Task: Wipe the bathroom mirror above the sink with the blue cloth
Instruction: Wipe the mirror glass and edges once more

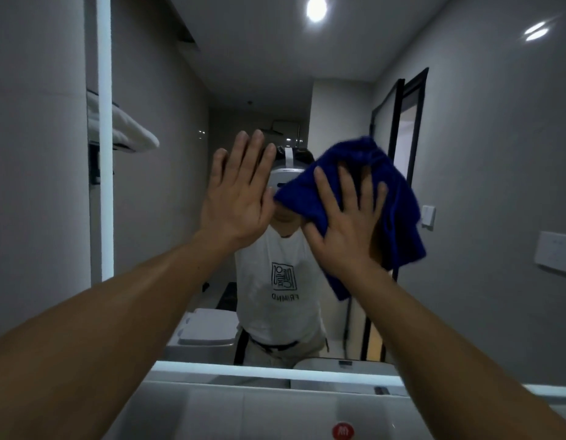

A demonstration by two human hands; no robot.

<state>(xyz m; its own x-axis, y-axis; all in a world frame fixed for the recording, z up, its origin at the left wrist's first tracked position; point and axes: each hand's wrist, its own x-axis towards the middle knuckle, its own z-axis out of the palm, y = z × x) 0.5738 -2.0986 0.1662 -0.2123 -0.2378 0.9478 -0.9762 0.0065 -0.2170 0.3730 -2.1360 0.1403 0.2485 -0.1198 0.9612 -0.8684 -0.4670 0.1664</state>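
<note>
The mirror (465,154) fills most of the view, with a lit strip along its left and bottom edges. My right hand (345,223) lies flat with spread fingers on the blue cloth (399,217), pressing it against the glass at mid height, right of centre. The cloth bunches around the hand and hangs below it. My left hand (240,192) is raised beside it with straight fingers held together, close to the glass or touching it, and it holds nothing. The cloth's left corner reaches the left hand's edge.
A grey wall (37,185) borders the mirror on the left. Below the mirror's lit bottom edge (275,371) lies a white surface with a red round sticker (342,430). The reflection shows a person in a white shirt, a toilet, a folded towel on a shelf and a black-framed door.
</note>
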